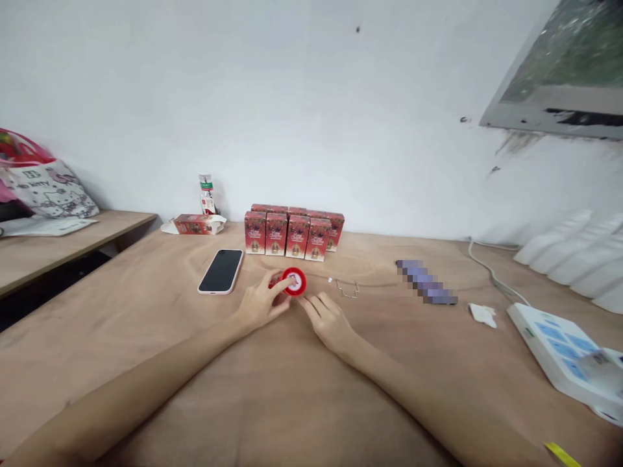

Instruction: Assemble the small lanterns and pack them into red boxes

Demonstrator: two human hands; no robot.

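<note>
My left hand (265, 299) is closed around a small round red thing with a white centre (300, 283). Its index finger reaches over onto the white middle, while the thumb lies along the near side. My right hand (331, 321) comes in from the right. Its fingers are drawn together, with the tips close to the lower edge of the red round thing. Whether those fingertips pinch anything is too small to tell. Just behind the hands stand several red printed boxes (276, 235) in two rows. A black-screened phone (220, 271) lies left of my left hand.
A bent thin wire shape (348, 289) lies right of the hands. Farther right are a pixelated purple object (426, 282), a white scrap (483, 315) and a white power strip (549, 344). An opened red box (195, 224) and a small packet (207, 194) stand by the wall.
</note>
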